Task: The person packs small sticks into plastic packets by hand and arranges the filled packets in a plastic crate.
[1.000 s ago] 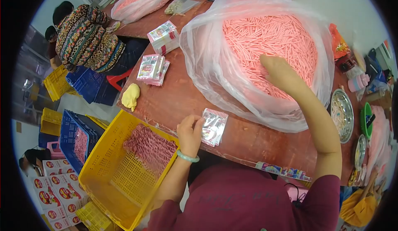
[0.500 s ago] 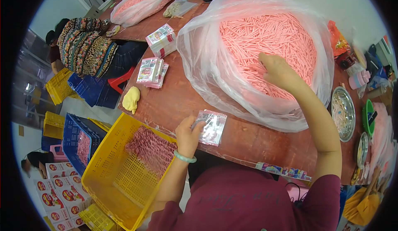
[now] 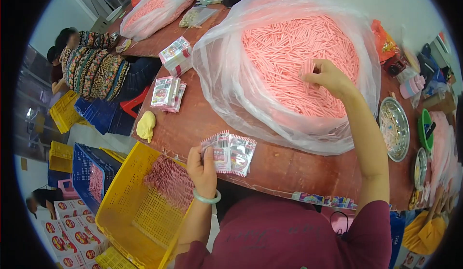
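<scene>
My left hand is closed on a printed plastic packet at the table's front edge. Beside and partly under it lies another clear-fronted packet. Over the big clear bag, my right hand pinches a small bunch of pink sticks. Loose pink sticks fill the bag beneath it. Two groups of printed packets stand on the left of the table: a stack and a taller bundle behind it.
A yellow crate with pink packets in it stands at the table's left edge. A yellow cloth-like lump lies nearby. Metal bowls and a green basket are on the right. Other people sit at the far left.
My right hand has lifted slightly from the sticks, and a bunch now shows in its fingers. My left hand has shifted left with its packet, fanning it apart from the other one.
</scene>
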`<state>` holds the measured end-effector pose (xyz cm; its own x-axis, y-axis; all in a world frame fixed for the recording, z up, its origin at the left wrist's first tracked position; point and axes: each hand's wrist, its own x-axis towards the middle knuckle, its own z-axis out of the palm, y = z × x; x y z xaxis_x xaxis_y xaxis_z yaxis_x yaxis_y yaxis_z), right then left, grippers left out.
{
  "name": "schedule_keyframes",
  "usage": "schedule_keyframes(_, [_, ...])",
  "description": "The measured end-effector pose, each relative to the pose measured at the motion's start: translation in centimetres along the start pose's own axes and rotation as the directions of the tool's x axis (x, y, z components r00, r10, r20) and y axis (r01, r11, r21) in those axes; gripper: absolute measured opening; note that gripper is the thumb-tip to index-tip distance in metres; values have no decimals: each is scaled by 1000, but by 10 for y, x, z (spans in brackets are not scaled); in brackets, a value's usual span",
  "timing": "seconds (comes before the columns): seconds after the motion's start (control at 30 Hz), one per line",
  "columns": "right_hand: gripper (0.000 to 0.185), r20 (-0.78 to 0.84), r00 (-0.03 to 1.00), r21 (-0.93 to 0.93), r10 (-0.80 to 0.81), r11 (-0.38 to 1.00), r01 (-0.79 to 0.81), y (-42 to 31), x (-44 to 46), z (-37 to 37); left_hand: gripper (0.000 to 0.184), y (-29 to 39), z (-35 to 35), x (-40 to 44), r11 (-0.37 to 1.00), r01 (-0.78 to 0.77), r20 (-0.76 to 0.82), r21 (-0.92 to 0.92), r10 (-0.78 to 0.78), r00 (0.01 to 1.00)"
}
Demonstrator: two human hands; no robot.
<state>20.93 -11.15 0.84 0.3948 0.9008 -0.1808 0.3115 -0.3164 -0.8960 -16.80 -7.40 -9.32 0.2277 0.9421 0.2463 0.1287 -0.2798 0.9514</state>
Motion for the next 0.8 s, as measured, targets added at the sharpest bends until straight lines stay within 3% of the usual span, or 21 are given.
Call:
schedule_keyframes(0.07, [12,-56,996,165,-68,983,77,2,-3,-3,1,18,5,7,948,174,60,-265,-164,985])
schedule_keyframes(0.1, [12,-87,991,244,-101,962,119,4,-4,-4,4,22,7,10,922,200,116,-331,-171,979])
schedule_keyframes(0.23, [10,-136,969,204,-208,951,233,24,3,-5,5,44,31,20,794,358,302,-491,-230,925])
schedule_keyframes(0.33, [10,-94,974,221,-208,949,224,21,1,-2,9,60,49,25,718,504,469,-480,-275,839])
schedule_keyframes(0.5, [11,-39,974,47,-224,973,226,13,3,-2,16,65,73,30,756,483,591,-442,-159,791])
schedule_keyframes(0.7, [12,17,958,-68,-285,956,285,11,7,9,20,74,88,34,677,536,652,-504,-109,750])
schedule_keyframes(0.8, [11,31,960,-16,-278,960,279,18,11,11,20,80,90,36,686,543,661,-485,-119,741])
